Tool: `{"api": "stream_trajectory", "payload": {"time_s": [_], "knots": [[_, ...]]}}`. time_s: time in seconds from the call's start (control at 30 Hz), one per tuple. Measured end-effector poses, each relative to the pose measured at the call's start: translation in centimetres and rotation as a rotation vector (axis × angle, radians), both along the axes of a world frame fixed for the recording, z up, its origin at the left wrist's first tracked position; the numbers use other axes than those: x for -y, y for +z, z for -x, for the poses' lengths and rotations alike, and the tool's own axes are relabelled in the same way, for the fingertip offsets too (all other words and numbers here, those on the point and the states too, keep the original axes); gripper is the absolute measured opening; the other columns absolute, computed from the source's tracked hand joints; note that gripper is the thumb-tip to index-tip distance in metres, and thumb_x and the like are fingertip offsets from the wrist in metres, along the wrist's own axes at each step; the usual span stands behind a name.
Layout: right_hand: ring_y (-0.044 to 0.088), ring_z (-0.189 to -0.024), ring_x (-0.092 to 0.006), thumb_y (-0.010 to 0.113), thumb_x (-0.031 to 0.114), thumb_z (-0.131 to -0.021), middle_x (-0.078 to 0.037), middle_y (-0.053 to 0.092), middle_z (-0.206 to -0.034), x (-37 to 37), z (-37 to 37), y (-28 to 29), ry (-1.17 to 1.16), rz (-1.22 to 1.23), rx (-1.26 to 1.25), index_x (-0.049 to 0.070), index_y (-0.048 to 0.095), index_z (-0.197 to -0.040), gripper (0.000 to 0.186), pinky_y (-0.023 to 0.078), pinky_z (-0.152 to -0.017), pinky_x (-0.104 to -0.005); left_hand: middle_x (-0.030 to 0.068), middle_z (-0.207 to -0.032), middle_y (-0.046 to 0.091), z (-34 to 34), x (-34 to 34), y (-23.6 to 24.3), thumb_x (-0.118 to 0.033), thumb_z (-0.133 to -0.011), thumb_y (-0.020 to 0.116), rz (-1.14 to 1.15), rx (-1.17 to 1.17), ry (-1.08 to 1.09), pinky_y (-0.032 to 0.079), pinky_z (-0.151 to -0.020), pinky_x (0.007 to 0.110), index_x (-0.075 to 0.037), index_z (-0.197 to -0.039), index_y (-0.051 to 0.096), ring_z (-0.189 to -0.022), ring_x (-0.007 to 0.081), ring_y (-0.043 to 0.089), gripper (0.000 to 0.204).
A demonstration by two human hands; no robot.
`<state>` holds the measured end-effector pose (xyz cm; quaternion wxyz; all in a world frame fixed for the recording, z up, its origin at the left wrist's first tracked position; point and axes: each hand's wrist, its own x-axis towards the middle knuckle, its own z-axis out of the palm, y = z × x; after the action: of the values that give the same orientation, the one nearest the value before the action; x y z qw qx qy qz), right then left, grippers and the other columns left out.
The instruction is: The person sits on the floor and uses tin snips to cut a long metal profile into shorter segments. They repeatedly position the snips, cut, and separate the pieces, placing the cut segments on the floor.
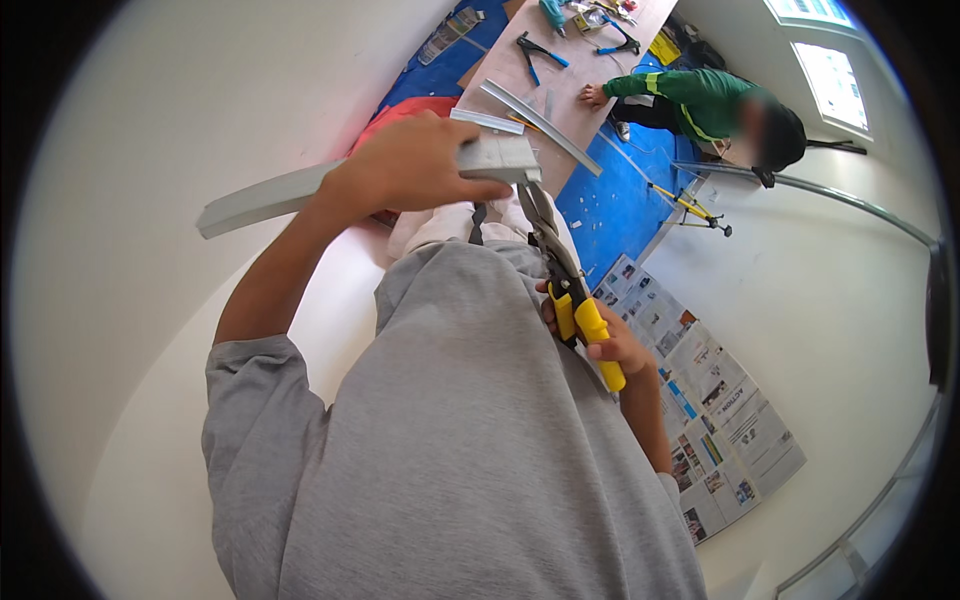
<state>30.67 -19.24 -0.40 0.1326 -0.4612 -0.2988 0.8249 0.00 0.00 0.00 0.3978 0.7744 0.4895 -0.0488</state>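
Note:
My left hand (400,165) grips a long, pale grey channel strip (260,205) near its right end, fingers wrapped over it. The strip angles down toward the left. My right hand (620,345) holds metal snips with yellow-and-black handles (600,335), angled upward, their blades at the underside of the strip's right end; I cannot tell whether they bite into it. Beyond my hands, two short metal profiles (540,125) rest on a pale work table (590,35) with blue-handled tools (530,60) and a teal power tool (553,15).
A co-worker in a green top (690,100) bends at the table's right side, one hand on it. Around are a blue floor covering (590,220), a yellow-and-black stand (690,205), a long metal rail (860,200), spread newspapers (720,400), a red cloth (375,130) and white walls (200,90).

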Motion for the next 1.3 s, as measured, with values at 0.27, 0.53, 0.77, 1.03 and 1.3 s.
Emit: {"api": "stream_trajectory", "payload": {"time_s": [0.27, 0.53, 0.77, 1.03, 1.3], "knots": [[0.054, -0.132, -0.0266, 0.072, 0.030, -0.074, -0.012, 0.057, -0.136, 1.2, -1.7, 1.0, -0.174, 0.047, 0.028, 0.003, 0.034, -0.160, 0.098, 0.034, -0.119, -0.0422, 0.0245, -0.125, 0.069, 2.1, -0.7, -3.0, -0.061, -0.090, 0.073, 0.073, 0.062, 0.214, 0.052, -0.099, 0.044, -0.005, -0.141, 0.060, -0.115, 0.0374, 0.068, 0.077], [0.047, -0.141, -0.0346, 0.072, 0.020, -0.073, -0.025, 0.049, -0.149, 3.9, 1.9, 5.1, -0.038, -0.076, 0.470, 0.011, 0.011, -0.169, 0.115, 0.030, -0.123, -0.0427, 0.0228, -0.107, 0.073, -2.3, 2.0, -5.0, -0.067, -0.095, 0.062, -0.011, 0.162, 0.370, 0.056, -0.087, 0.049, -0.003, -0.133, 0.065, -0.096, 0.0427, 0.072, 0.074], [0.052, -0.134, -0.0349, 0.075, 0.022, -0.073, -0.023, 0.052, -0.144, 0.5, 1.4, 4.3, 0.038, -0.104, 0.460, 0.000, 0.023, -0.164, 0.107, 0.036, -0.117, -0.0414, 0.0219, -0.095, 0.068, -3.5, 0.1, -1.0, -0.073, -0.092, 0.062, -0.271, -0.030, 0.190, 0.060, -0.075, 0.047, 0.001, -0.128, 0.064, -0.089, 0.0373, 0.074, 0.083], [0.053, -0.122, -0.0271, 0.075, 0.035, -0.073, -0.011, 0.056, -0.126, -0.8, 1.4, 3.9, -0.114, -0.127, 0.370, 0.002, 0.040, -0.148, 0.090, 0.038, -0.112, -0.0428, 0.0188, -0.091, 0.066, -3.1, 0.5, 1.1, -0.072, -0.090, 0.067, -0.417, -0.064, 0.162, 0.060, -0.072, 0.044, -0.001, -0.124, 0.064, -0.081, 0.0335, 0.074, 0.078], [0.053, -0.126, -0.0260, 0.077, 0.042, -0.074, -0.012, 0.057, -0.129, -0.4, 2.7, 3.0, -0.190, -0.156, 0.266, 0.003, 0.041, -0.151, 0.093, 0.038, -0.113, -0.0432, 0.0162, -0.090, 0.065, -3.1, 0.9, 0.0, -0.064, -0.084, 0.077, -0.534, -0.010, 0.232, 0.059, -0.069, 0.044, -0.005, -0.120, 0.065, -0.079, 0.0335, 0.074, 0.069]]}}
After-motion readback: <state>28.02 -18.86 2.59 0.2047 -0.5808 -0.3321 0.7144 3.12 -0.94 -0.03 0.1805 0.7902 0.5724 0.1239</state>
